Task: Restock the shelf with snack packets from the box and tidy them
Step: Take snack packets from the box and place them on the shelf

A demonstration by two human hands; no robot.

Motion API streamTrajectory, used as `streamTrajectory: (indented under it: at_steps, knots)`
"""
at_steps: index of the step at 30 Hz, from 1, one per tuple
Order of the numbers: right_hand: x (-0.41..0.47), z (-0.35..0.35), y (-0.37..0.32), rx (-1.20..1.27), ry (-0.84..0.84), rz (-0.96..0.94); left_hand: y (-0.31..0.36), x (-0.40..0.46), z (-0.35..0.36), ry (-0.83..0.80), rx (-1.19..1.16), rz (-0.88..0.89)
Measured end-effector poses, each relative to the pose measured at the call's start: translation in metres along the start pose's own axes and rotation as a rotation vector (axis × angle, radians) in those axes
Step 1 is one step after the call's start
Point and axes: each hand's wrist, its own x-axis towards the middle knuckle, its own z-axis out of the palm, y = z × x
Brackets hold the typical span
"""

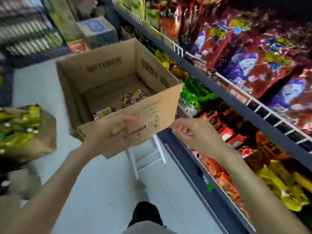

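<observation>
Surroundings: a pale tiled floor (40,92) runs down the aisle; a white wire stool (146,157) stands under the box; a second brown carton heaped with yellow and green packets (25,130) sits at the left edge; stacked cartons (98,29) stand farther down the aisle.
Shelving: a dark metal shelf with a white wire front rail (236,102) fills the right side, its upper tier packed with red-and-purple snack bags (249,65), the tier below holding green packets (195,93) and orange and yellow ones nearer the camera.
In the way: the open brown cardboard box (118,85) has a near flap (152,112) standing up between the viewer and its contents, hiding most of them.
Task thing: a few red-and-yellow foil snack packets (133,97) lie flat on the box floor, low against the near wall; blur hides which way they point.
Box axis: it runs diagonally, away and to the left, just beside the shelf edge.
Left hand (118,127): forearm reaches up from lower left; fingers curl round the lower edge of the near flap, gripping it.
Right hand (190,132): forearm comes from the lower right, wrist bent; it sits just right of the flap's corner, fingers loosely bent; blur keeps me from telling whether it touches or pinches anything.
Foot: a black shoe (145,215) shows at bottom centre.
</observation>
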Motion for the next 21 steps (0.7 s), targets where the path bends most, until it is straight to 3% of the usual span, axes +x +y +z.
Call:
streamTrajectory:
  at_steps: [4,8,15,21]
  knots:
    - [0.110,0.016,-0.014,0.192,-0.082,-0.021,-0.082,0.054,-0.061,-0.001,-0.032,-0.103]
    - [0.213,0.038,-0.009,0.167,-0.174,-0.040,-0.170,0.107,-0.086,-0.103,0.068,-0.299]
    - [0.346,0.108,0.026,-0.006,-0.318,-0.046,-0.265,0.157,-0.046,-0.240,0.215,-0.478]
    - [0.422,0.171,0.069,-0.262,-0.478,-0.055,-0.322,0.167,-0.009,-0.230,0.270,-0.673]
